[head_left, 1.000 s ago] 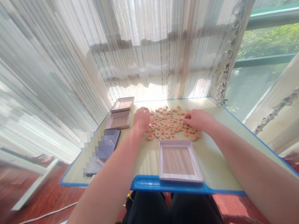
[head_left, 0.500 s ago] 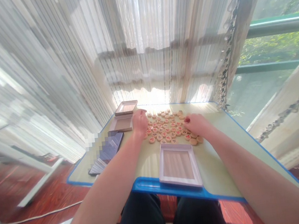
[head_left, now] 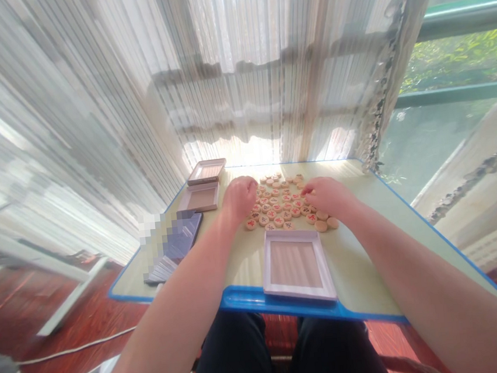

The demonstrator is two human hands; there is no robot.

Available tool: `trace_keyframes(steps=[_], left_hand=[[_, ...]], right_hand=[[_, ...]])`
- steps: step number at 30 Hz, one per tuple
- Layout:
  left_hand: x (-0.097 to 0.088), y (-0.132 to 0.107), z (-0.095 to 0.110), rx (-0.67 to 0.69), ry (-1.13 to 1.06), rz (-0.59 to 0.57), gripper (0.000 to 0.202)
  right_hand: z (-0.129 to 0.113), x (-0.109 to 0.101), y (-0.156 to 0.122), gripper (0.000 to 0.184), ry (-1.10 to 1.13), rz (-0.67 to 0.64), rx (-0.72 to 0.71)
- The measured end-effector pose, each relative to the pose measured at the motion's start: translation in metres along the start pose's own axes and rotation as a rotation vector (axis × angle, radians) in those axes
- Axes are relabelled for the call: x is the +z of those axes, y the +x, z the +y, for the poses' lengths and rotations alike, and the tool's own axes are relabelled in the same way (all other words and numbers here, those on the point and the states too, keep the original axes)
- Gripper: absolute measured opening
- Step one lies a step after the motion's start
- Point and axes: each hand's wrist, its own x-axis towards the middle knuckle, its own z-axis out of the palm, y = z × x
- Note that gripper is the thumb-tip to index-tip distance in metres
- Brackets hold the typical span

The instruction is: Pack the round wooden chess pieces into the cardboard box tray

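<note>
"How do you expect the pieces point(head_left: 271, 214) to handle?"

"I'd judge them light, stiff and hard to break, perhaps a bit slick on the flat faces. I'd take one by its rim, thumb and finger opposite."

"Where are they?"

"Crowded between the left hand point(head_left: 240, 199) and the right hand point(head_left: 325, 195), some closer to the wearer than either. A few blank-topped ones point(head_left: 321, 226) lie just on the near side of the right hand."

"Holding anything?"

"From my end I can't tell. The left hand is curled at the patch's edge; the right bends its fingertips down among the pieces."

"And farther out?"

"I see a box point(head_left: 295, 264) on the table point(head_left: 372, 280), nearer the wearer than both hands. Two more boxes point(head_left: 199, 197) and a tablet point(head_left: 187, 233) lie left of the left hand."
</note>
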Motion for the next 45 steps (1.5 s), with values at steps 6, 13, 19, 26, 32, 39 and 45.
trace_keyframes(steps=[6,13,19,26,32,39,45], left_hand=[[-0.019,-0.001,0.008,0.052,0.097,-0.162,0.030],[-0.020,-0.001,0.007,-0.069,0.201,-0.131,0.033],[-0.019,0.002,-0.011,-0.308,0.225,-0.009,0.033],[-0.012,-0.002,-0.002,-0.219,0.154,-0.051,0.031],[-0.006,-0.005,0.009,-0.218,0.172,0.007,0.031],[-0.007,-0.002,-0.002,-0.276,0.167,0.027,0.033],[-0.008,-0.003,0.011,-0.178,0.176,-0.020,0.029]], right_hand=[[-0.003,0.005,-0.001,0.030,-0.047,-0.007,-0.075],[0.013,0.012,0.007,0.038,-0.134,0.006,0.003],[0.012,0.013,0.009,0.035,-0.089,-0.027,-0.033],[0.008,0.016,0.017,0.029,-0.002,0.037,0.079],[0.013,0.024,0.020,0.031,0.245,0.093,0.140],[0.017,0.020,0.019,0.033,0.345,0.109,0.188],[0.014,0.019,0.017,0.028,0.146,0.111,-0.018]])
